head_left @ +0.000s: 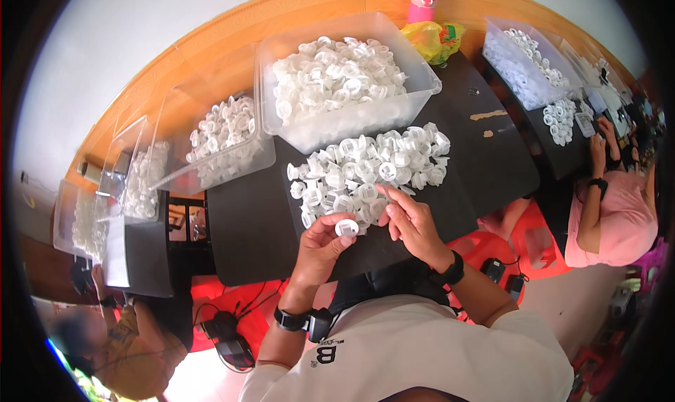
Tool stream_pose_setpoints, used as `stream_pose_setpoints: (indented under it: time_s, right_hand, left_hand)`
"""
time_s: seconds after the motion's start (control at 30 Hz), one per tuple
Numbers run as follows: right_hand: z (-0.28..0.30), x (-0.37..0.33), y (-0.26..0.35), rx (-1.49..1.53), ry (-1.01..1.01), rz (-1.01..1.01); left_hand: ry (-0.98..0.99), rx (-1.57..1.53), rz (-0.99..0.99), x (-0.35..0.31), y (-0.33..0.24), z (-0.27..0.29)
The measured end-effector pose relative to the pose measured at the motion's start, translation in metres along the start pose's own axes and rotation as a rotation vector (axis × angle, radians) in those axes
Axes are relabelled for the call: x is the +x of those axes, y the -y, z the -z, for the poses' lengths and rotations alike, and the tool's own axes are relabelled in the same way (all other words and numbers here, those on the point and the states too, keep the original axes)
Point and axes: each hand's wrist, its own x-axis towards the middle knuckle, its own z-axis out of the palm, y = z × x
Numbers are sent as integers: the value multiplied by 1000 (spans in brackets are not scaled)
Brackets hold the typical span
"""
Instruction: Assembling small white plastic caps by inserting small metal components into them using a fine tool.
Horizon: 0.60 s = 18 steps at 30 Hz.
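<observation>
My left hand (321,249) pinches one white round plastic cap (346,228) between thumb and fingertips. Its flat round face, with a greyish square in the centre, is turned up. Just to the right, my right hand (416,226) is bent, its index finger reaching over the near side of a heap and its thumb curled below. What lies between these fingers, if anything, is too small to make out. Spread over the dark table (246,223) beyond both hands is the heap of similar white caps (358,164).
Behind the heap stands a large clear bin (351,114) full of white parts, with a smaller clear bin (235,164) to its left. A yellow bag (430,40) and pink bottle (422,6) are at the back. People sit left (140,353) and right (612,219) at other tables.
</observation>
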Motion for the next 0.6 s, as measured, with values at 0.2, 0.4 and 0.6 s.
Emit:
stream_pose_setpoints:
  time_s: [0.2,0.4,0.6]
  right_hand:
    - [0,1,-1,46,-2,-26]
    - [1,2,-7,60,-21,8]
    - [-1,2,-6,-13,45,16]
  left_hand:
    - [-16,44,-12,5,-12,-23]
    - [-40,-28,-17,8,5,-13]
    - [-29,-19,-23,-3,14,-1]
